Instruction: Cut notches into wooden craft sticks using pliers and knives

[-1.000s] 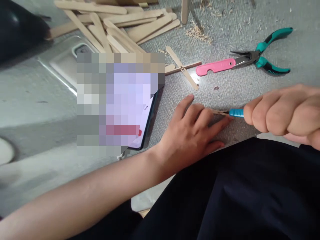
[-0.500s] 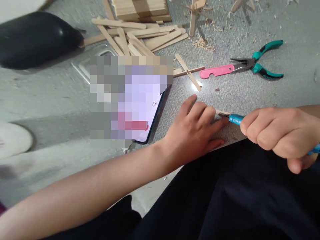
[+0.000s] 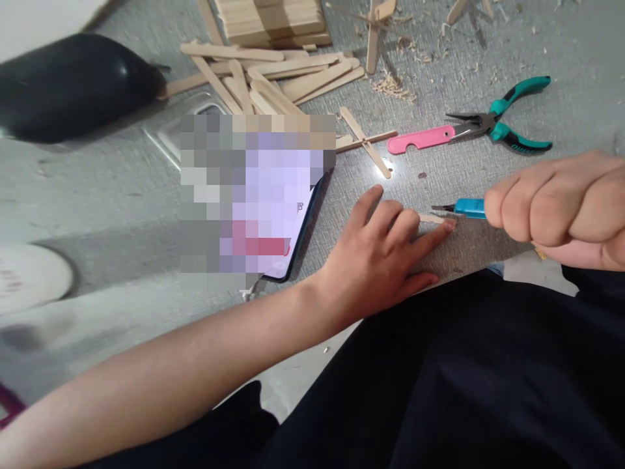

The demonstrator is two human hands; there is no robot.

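Observation:
My left hand [image 3: 385, 257] lies flat on the grey mat, fingers spread, pressing down a small wooden stick piece [image 3: 432, 219] that pokes out past the fingertips. To the right, my right hand [image 3: 556, 208] is a fist closed around a blue craft knife [image 3: 466, 208]. The knife's blade tip points left, just above the stick's exposed end.
A phone [image 3: 273, 215] lies left of my left hand. Loose wooden sticks [image 3: 273, 75] and a neat stack [image 3: 271, 19] sit at the back. Crossed sticks [image 3: 365, 140], a pink tool [image 3: 422, 139] and teal-handled pliers [image 3: 502, 124] lie behind the hands. A black object [image 3: 73, 85] rests far left.
My right hand lifted the knife up and slightly right off the stick; the blade now hovers above its end. My left hand stayed pressed in place.

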